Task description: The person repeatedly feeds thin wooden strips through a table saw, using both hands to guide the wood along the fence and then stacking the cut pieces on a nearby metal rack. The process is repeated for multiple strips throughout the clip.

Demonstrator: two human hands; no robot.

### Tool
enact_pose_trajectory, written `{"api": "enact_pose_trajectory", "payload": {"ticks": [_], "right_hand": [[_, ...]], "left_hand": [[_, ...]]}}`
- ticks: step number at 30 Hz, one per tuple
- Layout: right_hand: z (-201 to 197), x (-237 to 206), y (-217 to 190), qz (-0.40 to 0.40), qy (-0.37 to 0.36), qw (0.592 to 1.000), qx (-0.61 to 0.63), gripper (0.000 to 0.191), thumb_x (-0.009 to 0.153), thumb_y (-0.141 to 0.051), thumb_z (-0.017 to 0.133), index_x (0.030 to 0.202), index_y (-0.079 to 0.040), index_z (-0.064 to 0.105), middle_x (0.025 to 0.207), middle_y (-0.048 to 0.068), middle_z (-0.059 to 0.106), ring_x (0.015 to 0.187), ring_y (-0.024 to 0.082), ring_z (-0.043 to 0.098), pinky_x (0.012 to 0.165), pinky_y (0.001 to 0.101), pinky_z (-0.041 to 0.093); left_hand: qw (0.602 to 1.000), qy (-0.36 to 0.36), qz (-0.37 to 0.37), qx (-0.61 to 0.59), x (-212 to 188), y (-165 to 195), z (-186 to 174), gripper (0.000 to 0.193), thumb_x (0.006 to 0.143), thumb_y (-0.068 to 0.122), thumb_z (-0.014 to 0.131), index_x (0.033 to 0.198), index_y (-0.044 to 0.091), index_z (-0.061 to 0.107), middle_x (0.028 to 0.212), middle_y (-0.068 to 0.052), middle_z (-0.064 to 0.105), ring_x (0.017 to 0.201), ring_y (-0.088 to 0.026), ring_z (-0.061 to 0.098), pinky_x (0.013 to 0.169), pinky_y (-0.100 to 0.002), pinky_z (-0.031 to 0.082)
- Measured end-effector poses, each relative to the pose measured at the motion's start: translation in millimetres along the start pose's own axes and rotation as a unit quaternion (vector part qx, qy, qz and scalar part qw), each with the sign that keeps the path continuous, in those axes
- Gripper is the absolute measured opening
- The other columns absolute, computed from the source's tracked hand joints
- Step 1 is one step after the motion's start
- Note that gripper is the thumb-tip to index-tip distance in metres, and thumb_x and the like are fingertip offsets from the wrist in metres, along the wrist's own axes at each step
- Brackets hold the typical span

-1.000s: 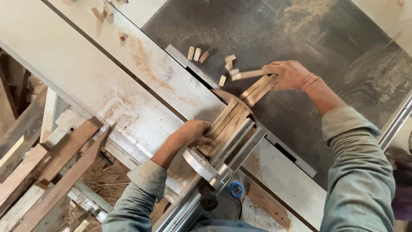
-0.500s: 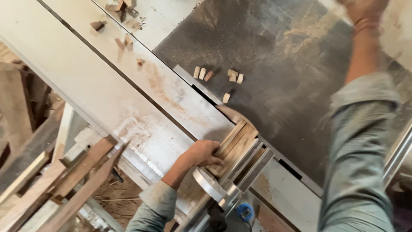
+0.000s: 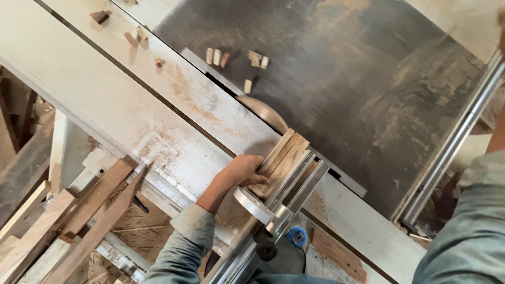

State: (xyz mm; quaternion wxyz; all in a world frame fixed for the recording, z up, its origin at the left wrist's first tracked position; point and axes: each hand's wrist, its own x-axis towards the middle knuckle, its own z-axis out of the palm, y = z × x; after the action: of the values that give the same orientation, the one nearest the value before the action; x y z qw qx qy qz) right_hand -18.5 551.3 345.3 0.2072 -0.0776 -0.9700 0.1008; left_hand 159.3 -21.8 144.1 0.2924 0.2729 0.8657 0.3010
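Wood strips (image 3: pixel 284 158) lay bundled flat at frame centre, long axis running lower left to upper right, far ends pointing at the saw blade (image 3: pixel 265 113). Bundle sat against the metal fence (image 3: pixel 294 184) on its lower-right side. Left hand (image 3: pixel 243 171) was clamped on the near end of the strips — fingers curled over the top, palm at the end face, closed grip. Right hand mostly out of frame at the upper right edge; only the sleeve (image 3: pixel 468 231) showed, so grip state couldn't be told. Small offcuts (image 3: pixel 236 58) were scattered on the dark table (image 3: pixel 368 89) beyond the blade — well apart from the strips.
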Motion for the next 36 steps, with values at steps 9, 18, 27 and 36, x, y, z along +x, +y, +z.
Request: {"api": "enact_pose_trajectory", "payload": {"ticks": [9, 18, 27, 36], "right_hand": [[81, -191, -51, 0.001, -0.157, 0.971, 0.177, 0.016, 0.094, -0.016, 0.073, 0.105, -0.005, 0.076, 0.108, 0.011, 0.073, 0.098, 0.022, 0.068, 0.089, 0.0387, 0.056], [110, -300, -208, -0.009, -0.324, 0.891, 0.318, 0.057, 0.094, -0.044, 0.070, 0.132, -0.002, 0.063, 0.125, 0.017, 0.071, 0.118, 0.026, 0.068, 0.099, 0.0395, 0.054], [63, -363, -323, 0.011, -0.030, 0.772, 0.635, 0.067, 0.086, -0.025, 0.092, 0.126, -0.009, 0.041, 0.141, 0.011, 0.054, 0.135, 0.022, 0.056, 0.110, 0.0373, 0.052], [2, -343, -281, 0.064, 0.173, 0.806, 0.562, 0.046, 0.086, -0.023, 0.089, 0.123, -0.007, 0.067, 0.119, 0.005, 0.066, 0.106, 0.017, 0.065, 0.101, 0.0378, 0.056]], "left_hand": [[1.000, -0.008, -0.019, 0.004, -3, 7, -7, 0.072, 0.070, 0.056, 0.086, 0.108, 0.004, 0.056, 0.097, -0.023, 0.071, 0.096, -0.044, 0.068, 0.083, -0.052, 0.054], [0.966, 0.027, -0.089, -0.243, -23, 14, -15, 0.055, 0.078, 0.051, 0.080, 0.103, 0.002, 0.073, 0.093, -0.011, 0.070, 0.076, -0.025, 0.070, 0.071, -0.044, 0.059], [0.910, 0.026, 0.037, -0.413, -66, 2, -16, 0.058, 0.096, 0.046, 0.063, 0.132, 0.001, 0.069, 0.123, -0.014, 0.075, 0.111, -0.022, 0.068, 0.099, -0.038, 0.054], [0.890, 0.150, 0.085, -0.421, -116, 56, -3, 0.056, 0.110, 0.045, 0.040, 0.142, 0.004, 0.062, 0.147, -0.011, 0.061, 0.135, -0.025, 0.057, 0.112, -0.039, 0.046]]}}
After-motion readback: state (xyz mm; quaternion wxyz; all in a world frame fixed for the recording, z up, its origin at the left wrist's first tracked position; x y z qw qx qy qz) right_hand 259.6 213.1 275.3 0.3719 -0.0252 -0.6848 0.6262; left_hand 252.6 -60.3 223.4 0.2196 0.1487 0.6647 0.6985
